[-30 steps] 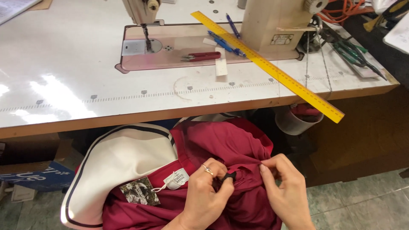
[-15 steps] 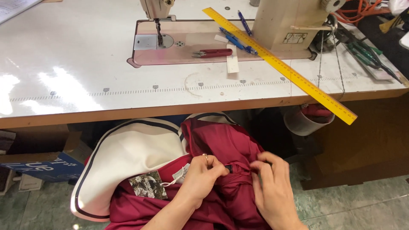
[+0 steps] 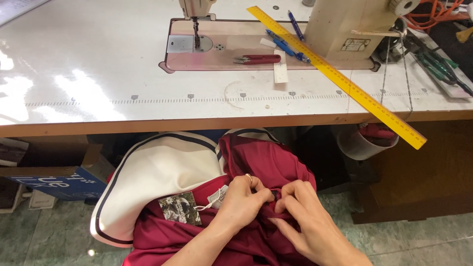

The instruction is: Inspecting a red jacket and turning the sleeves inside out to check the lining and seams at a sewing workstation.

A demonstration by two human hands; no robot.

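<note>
- The left hand (image 3: pixel 241 202) is showing bare, with no glove covering it.
- It is wearing a thin, gold-coloured ring (image 3: pixel 249 178) on one finger, sitting near the knuckle.
- The left forearm is coming into view bare from the bottom edge, with no sleeve reaching it.
- The right hand (image 3: pixel 308 221) is also showing bare, wearing no glove and no ring that can be made out.
- The right wrist and forearm are showing bare as well, with no watch, band or cuff appearing on them.
- The fingernails on both hands are looking short and plain, though they are showing too small to tell more.
</note>
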